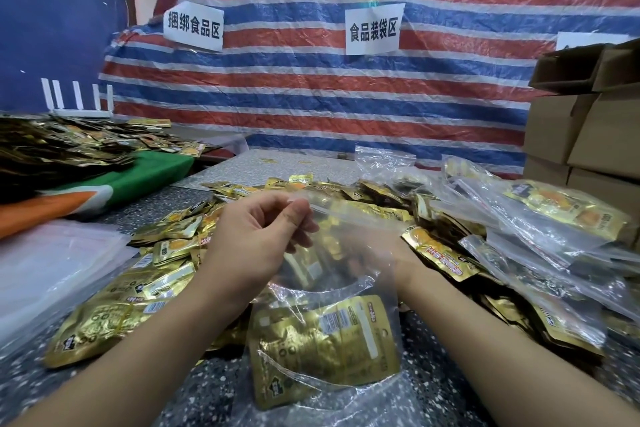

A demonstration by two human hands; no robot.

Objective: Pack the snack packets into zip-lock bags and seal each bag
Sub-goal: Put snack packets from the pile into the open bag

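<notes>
A clear zip-lock bag (pixel 332 288) stands upright in front of me, with gold snack packets (pixel 322 340) in its lower half. My left hand (pixel 256 239) pinches the bag's top edge at its left corner between thumb and fingertips. My right hand (pixel 398 262) reaches in from the right at the bag's mouth. Its fingers are blurred behind the plastic, so their grip is unclear. Loose gold packets (pixel 166 253) lie heaped on the speckled table (pixel 450 357) around both forearms.
Filled zip-lock bags (pixel 554 236) pile up at the right, with cardboard boxes (pixel 585 135) behind them. A stack of empty clear bags (pixel 52 270) lies at the left, next to a green and orange cloth (pixel 138 180). A striped tarp (pixel 311 97) with paper signs closes the back.
</notes>
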